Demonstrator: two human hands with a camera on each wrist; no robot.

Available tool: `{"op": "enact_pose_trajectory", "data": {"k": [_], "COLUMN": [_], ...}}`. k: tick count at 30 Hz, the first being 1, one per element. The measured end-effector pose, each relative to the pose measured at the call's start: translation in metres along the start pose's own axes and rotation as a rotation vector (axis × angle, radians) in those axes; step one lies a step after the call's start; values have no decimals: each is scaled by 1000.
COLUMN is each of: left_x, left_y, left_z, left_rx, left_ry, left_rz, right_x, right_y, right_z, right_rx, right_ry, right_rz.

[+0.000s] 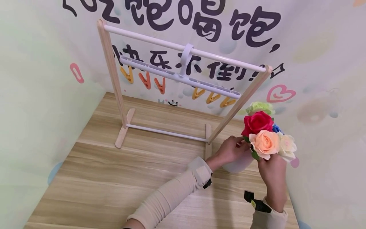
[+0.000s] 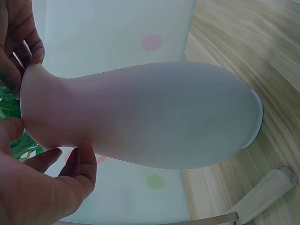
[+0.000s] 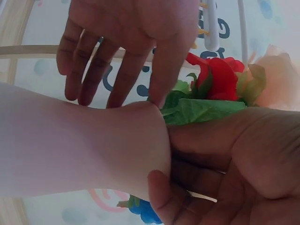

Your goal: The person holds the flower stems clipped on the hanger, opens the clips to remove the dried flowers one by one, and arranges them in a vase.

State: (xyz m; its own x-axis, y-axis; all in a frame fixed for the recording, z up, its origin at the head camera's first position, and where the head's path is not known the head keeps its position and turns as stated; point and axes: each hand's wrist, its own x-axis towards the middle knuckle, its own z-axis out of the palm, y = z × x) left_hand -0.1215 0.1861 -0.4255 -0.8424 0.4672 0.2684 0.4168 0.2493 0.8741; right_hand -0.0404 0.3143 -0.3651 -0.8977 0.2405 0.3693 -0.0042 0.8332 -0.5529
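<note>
A pale, frosted vase (image 2: 154,117) stands upright at the table's right side, holding a bunch of artificial roses: a red rose (image 1: 258,122), a peach rose (image 1: 266,143), a cream rose (image 1: 287,147), a green flower (image 1: 258,107) and a partly hidden blue one (image 1: 276,128). My left hand (image 1: 230,151) grips the vase's neck, its thumb by the rim. On the opposite side, my right hand (image 3: 234,164) holds the flared rim with thumb and fingers, close under the blooms. Green leaves (image 3: 206,110) stick out at the mouth; the stems inside are hidden.
Left of the vase stands a wooden rack (image 1: 111,70) with a white top bar (image 1: 154,39). From it hangs a lilac hanger (image 1: 171,74) with yellow clips (image 1: 213,98) and orange clips (image 1: 145,80). A rack foot (image 1: 208,133) is close to my left hand. Printed cloth walls (image 1: 328,127) surround the table.
</note>
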Motion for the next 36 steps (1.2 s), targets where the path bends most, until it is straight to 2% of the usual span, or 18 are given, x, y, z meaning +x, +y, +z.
{"op": "enact_pose_trajectory", "data": {"k": [7, 12, 18, 25, 30, 36], "left_x": [0, -1, -1, 0, -1, -11], "left_y": [1, 2, 3, 1, -2, -10], "left_z": [0, 0, 0, 0, -1, -11], "left_rx": [6, -20, -29, -74, -74, -3], "left_ry": [-5, -15, -20, -43, -20, -2], "left_rz": [3, -30, -75, -160, -153, -73], "right_x": [-3, -6, -9, -9, -10, -20], "right_y": [1, 0, -2, -3, -4, -6], "right_z": [-5, -7, -7, -5, -6, -12], "right_rx": [42, 44, -8, -60, -73, -86], "right_ry": [-54, -105, -86, -76, -44, 54], "right_rz": [13, 56, 27, 25, 9, -76]}}
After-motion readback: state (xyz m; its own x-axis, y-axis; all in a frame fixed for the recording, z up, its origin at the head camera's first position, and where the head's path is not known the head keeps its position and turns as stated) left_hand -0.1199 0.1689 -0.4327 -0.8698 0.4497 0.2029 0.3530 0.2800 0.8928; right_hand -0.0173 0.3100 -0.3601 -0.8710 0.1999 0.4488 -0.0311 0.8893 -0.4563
